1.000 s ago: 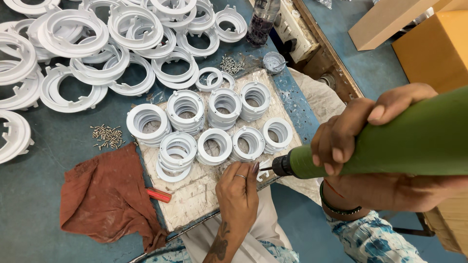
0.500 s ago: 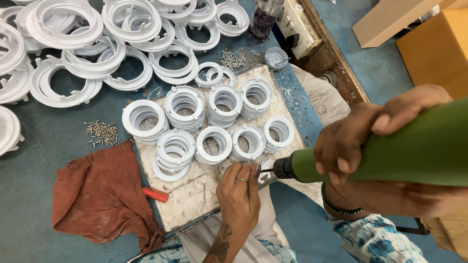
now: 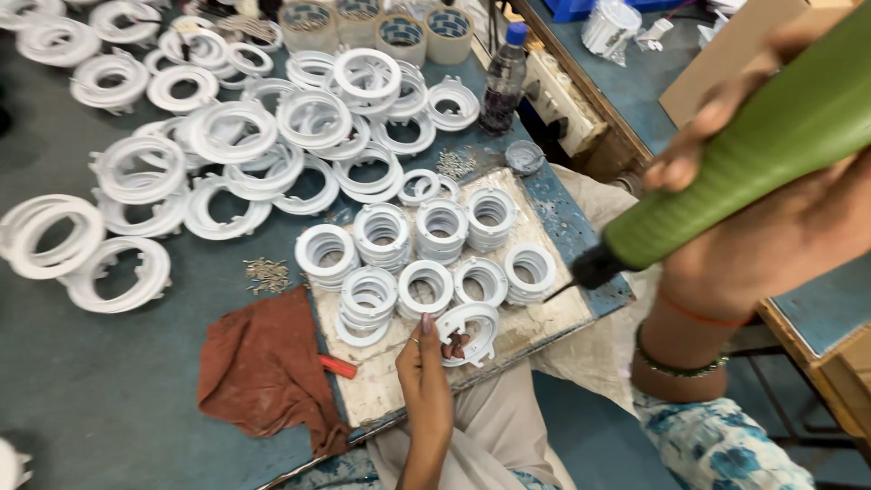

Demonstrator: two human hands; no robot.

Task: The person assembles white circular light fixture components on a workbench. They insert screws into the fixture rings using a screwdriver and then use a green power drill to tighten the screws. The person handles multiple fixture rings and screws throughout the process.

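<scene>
My left hand (image 3: 428,367) pinches a white plastic ring part (image 3: 471,330) that lies on a worn white board (image 3: 535,332) across my lap. My right hand (image 3: 771,227) is raised close to the camera and grips a green electric screwdriver (image 3: 762,154). Its dark bit tip (image 3: 567,288) hovers a little right of the ring, apart from it. Small stacks of white rings (image 3: 440,227) fill the board behind my left hand.
A rust-brown cloth (image 3: 263,367) and a short red piece (image 3: 337,366) lie left of the board. Loose screws (image 3: 266,272) sit on the blue table. Large white rings (image 3: 227,150) crowd the table behind. A bottle (image 3: 504,77), tape rolls (image 3: 399,32) and cardboard boxes (image 3: 726,54) stand at the back.
The screwdriver has lifted up and to the right, away from the ring. My left hand now holds the ring at the board's front. The camera view has shifted.
</scene>
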